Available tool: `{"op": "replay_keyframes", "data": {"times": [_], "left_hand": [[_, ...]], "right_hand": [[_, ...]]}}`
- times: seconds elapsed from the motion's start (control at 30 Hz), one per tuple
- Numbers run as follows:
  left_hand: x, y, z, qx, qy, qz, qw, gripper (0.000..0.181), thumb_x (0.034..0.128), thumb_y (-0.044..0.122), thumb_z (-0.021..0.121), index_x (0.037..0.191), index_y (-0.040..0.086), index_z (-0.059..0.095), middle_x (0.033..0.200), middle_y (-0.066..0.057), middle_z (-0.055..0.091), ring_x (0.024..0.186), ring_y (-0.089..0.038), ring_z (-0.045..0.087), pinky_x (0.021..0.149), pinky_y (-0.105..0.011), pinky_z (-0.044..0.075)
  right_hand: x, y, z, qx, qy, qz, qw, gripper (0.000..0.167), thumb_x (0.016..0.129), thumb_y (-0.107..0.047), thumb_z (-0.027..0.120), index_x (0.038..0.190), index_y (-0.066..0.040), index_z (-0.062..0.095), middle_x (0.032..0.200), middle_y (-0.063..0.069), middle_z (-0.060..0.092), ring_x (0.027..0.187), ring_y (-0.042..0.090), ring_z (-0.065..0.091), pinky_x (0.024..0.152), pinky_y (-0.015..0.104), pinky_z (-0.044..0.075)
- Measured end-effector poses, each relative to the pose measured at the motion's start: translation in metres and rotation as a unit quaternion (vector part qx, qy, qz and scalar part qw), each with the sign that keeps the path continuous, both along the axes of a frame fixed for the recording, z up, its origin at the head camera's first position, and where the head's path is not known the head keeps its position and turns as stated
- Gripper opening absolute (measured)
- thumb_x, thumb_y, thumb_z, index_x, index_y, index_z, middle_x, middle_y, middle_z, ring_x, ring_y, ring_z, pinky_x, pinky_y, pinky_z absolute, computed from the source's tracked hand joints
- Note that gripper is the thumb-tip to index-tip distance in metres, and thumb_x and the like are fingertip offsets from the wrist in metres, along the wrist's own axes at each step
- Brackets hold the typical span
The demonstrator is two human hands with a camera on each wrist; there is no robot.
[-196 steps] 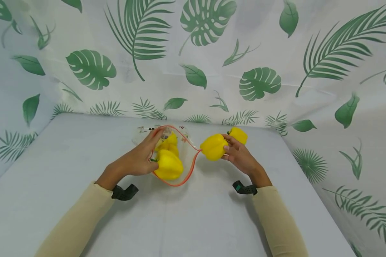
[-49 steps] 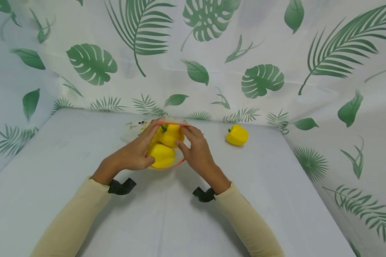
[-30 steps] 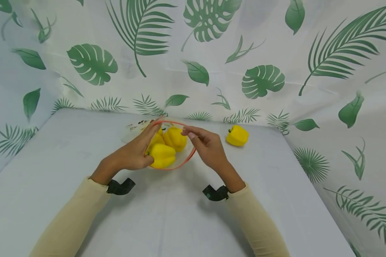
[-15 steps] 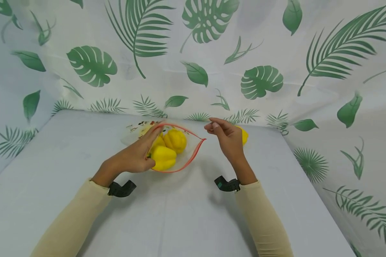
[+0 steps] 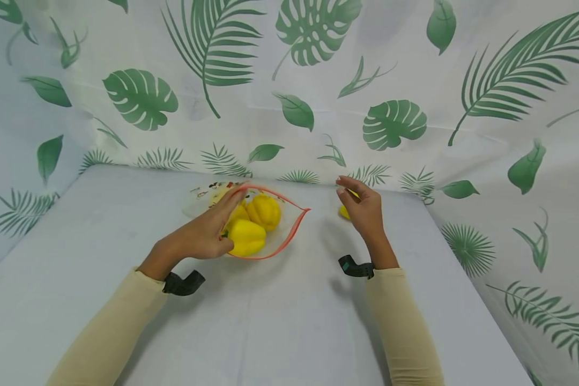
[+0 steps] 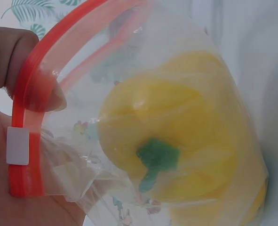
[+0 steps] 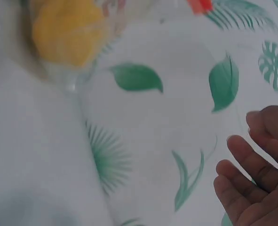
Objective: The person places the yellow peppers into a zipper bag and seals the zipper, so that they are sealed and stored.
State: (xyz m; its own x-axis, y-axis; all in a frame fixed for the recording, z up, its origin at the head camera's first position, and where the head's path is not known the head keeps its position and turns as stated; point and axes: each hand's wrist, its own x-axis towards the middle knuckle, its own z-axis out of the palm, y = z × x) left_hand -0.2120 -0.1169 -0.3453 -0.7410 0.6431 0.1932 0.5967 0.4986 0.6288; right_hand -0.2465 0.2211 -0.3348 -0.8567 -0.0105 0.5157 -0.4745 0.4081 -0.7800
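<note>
My left hand grips the side of a clear zip bag with a red-edged mouth, spread wide toward the right. Inside lie yellow bell peppers, three of them visible, one partly behind my fingers. A white slider sits on the red zip in the left wrist view, beside a fingertip hooked over the rim. To the right, my right hand holds nothing; its fingers are loosely bent. It hovers in front of another yellow bell pepper, mostly hidden by the hand. The right wrist view shows those bare fingers.
A white cloth covers the table. Behind it rises a white backdrop printed with green leaves, and it continues along both sides. Small coloured prints mark the far part of the bag.
A pepper my right hand held earlier is now in the bag, released. The right hand has drawn back from the bag mouth and moved right to the loose pepper. The left hand stays on the bag.
</note>
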Motion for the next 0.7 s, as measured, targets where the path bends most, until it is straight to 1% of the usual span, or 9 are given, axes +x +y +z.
{"op": "replay_keyframes", "data": {"times": [0.1, 0.23, 0.27, 0.33, 0.43, 0.53, 0.7], "left_hand": [[-0.001, 0.0, -0.002, -0.003, 0.001, 0.001, 1.0, 0.099, 0.0727, 0.003, 0.053, 0.156, 0.005, -0.001, 0.162, -0.004, -0.008, 0.147, -0.021, -0.002, 0.114, -0.05, 0.011], [-0.001, 0.0, -0.003, -0.003, 0.001, 0.0, 1.0, 0.098, 0.073, 0.004, 0.052, 0.156, 0.004, 0.0, 0.162, -0.004, -0.008, 0.147, -0.021, -0.003, 0.114, -0.05, 0.011], [-0.001, 0.0, -0.003, -0.003, 0.001, 0.001, 1.0, 0.098, 0.0731, 0.004, 0.052, 0.156, 0.004, 0.0, 0.162, -0.004, -0.008, 0.147, -0.021, -0.003, 0.114, -0.05, 0.011], [0.0, 0.0, -0.003, -0.002, 0.001, 0.001, 1.0, 0.098, 0.0728, 0.004, 0.052, 0.156, 0.004, 0.001, 0.162, -0.004, -0.008, 0.147, -0.021, -0.002, 0.114, -0.05, 0.011], [-0.001, 0.0, -0.003, -0.003, -0.001, 0.004, 1.0, 0.098, 0.0722, 0.003, 0.053, 0.156, 0.004, 0.001, 0.162, -0.004, -0.008, 0.147, -0.021, -0.002, 0.114, -0.051, 0.011], [-0.001, 0.0, -0.002, -0.003, -0.004, 0.006, 1.0, 0.098, 0.0724, 0.003, 0.053, 0.156, 0.005, 0.001, 0.162, -0.004, -0.008, 0.147, -0.022, -0.002, 0.114, -0.051, 0.011], [-0.001, -0.001, -0.002, -0.002, -0.002, 0.006, 1.0, 0.098, 0.0724, 0.002, 0.053, 0.156, 0.005, 0.001, 0.162, -0.004, -0.007, 0.147, -0.022, -0.002, 0.114, -0.051, 0.01]], "right_hand": [[-0.014, 0.019, -0.016, -0.006, -0.016, -0.021, 0.9996, 0.033, 0.093, -0.001, 0.059, 0.124, 0.009, 0.06, 0.122, 0.023, 0.062, 0.121, 0.032, 0.054, 0.101, 0.044, 0.04], [-0.034, 0.045, -0.043, -0.001, -0.032, -0.058, 0.9978, 0.036, 0.094, -0.008, 0.062, 0.128, 0.003, 0.06, 0.13, 0.017, 0.059, 0.129, 0.025, 0.048, 0.106, 0.041, 0.036], [-0.037, 0.05, -0.047, 0.004, -0.035, -0.067, 0.9971, 0.038, 0.094, -0.009, 0.062, 0.13, 0.002, 0.059, 0.132, 0.015, 0.058, 0.131, 0.023, 0.045, 0.107, 0.04, 0.034], [-0.04, 0.059, -0.055, 0.017, -0.048, -0.089, 0.9947, 0.042, 0.093, -0.012, 0.063, 0.134, -0.001, 0.057, 0.138, 0.012, 0.054, 0.135, 0.02, 0.04, 0.109, 0.04, 0.031], [-0.044, 0.07, -0.065, 0.027, -0.081, -0.113, 0.9899, 0.051, 0.093, -0.018, 0.064, 0.141, -0.006, 0.05, 0.147, 0.007, 0.044, 0.14, 0.018, 0.031, 0.111, 0.04, 0.027], [-0.046, 0.079, -0.071, 0.033, -0.116, -0.123, 0.9851, 0.06, 0.093, -0.022, 0.064, 0.148, -0.01, 0.042, 0.153, 0.005, 0.035, 0.143, 0.019, 0.024, 0.112, 0.04, 0.025], [-0.048, 0.087, -0.079, 0.038, -0.165, -0.131, 0.9768, 0.07, 0.092, -0.023, 0.065, 0.153, -0.015, 0.031, 0.158, 0.005, 0.024, 0.145, 0.022, 0.016, 0.113, 0.042, 0.021]]}}
